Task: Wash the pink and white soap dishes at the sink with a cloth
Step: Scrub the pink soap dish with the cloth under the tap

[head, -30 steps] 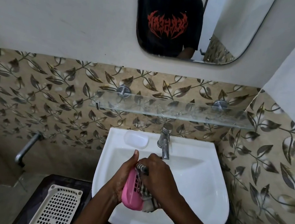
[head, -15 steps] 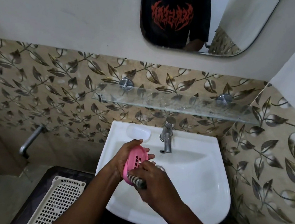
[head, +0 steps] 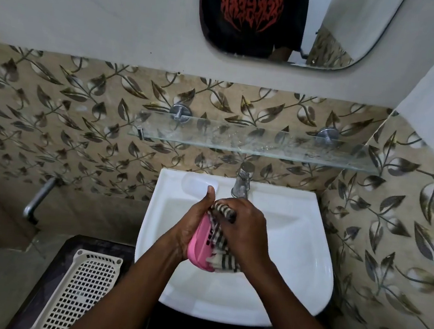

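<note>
Over the white sink [head: 294,256], my left hand [head: 192,224] holds the pink soap dish [head: 199,247] on its edge, thumb pointing up. My right hand [head: 246,228] presses a black-and-white striped cloth [head: 220,249] against the dish's inner face, fingers closed around the cloth. The white soap dish [head: 197,185] rests on the sink's back ledge, left of the chrome tap [head: 241,182], just beyond my left thumb. I see no water running from the tap.
A glass shelf [head: 254,144] hangs on the leaf-patterned tiles above the sink. A cream perforated basket [head: 83,287] lies on a dark surface at lower left. A chrome pipe [head: 38,198] sticks out of the wall on the left. A mirror [head: 282,22] hangs above.
The pink dish has turned from flat-facing to edge-on in my left hand. My right hand has slid the cloth up and over it. The camera has tipped down slightly.
</note>
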